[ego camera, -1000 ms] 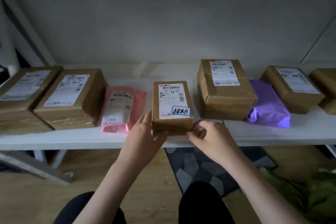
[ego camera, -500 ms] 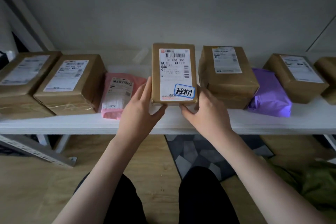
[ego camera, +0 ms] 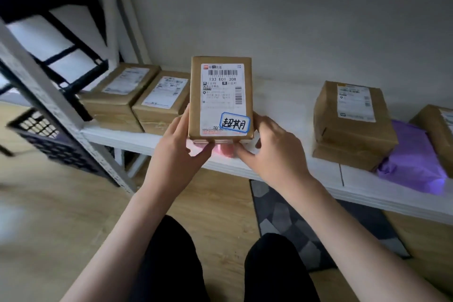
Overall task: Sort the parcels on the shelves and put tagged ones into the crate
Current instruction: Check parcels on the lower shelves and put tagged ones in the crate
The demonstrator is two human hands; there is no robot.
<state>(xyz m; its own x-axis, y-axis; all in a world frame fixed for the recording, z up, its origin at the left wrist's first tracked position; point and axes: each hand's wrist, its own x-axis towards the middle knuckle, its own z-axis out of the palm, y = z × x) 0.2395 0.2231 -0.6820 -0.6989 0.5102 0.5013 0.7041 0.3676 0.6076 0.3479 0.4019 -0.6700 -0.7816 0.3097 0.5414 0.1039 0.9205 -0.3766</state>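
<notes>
Dark-trousered knees (ego camera: pixel 171 260) over the wood floor (ego camera: pixel 215 206). Both hands clamped on one brown parcel (ego camera: pixel 196 95), held upright above the white shelf (ego camera: pixel 289 108) edge: left hand (ego camera: pixel 175 154) on its lower left side, right hand (ego camera: pixel 272 152) at its lower right corner. Blue-bordered handwritten tag (ego camera: pixel 234 122) on the parcel's shipping label. A pink package (ego camera: pixel 224 149) shows just beneath. Behind: two brown parcels (ego camera: pixel 137 95) left, a brown parcel (ego camera: pixel 353 122) and a purple bag (ego camera: pixel 414 159) right. Black crate (ego camera: pixel 46 137) far left, blurred.

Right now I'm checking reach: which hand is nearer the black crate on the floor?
Left. The left hand grips the tagged parcel on its crate-facing side; the black crate sits beyond the shelf post. The right hand holds the parcel's far side.
</notes>
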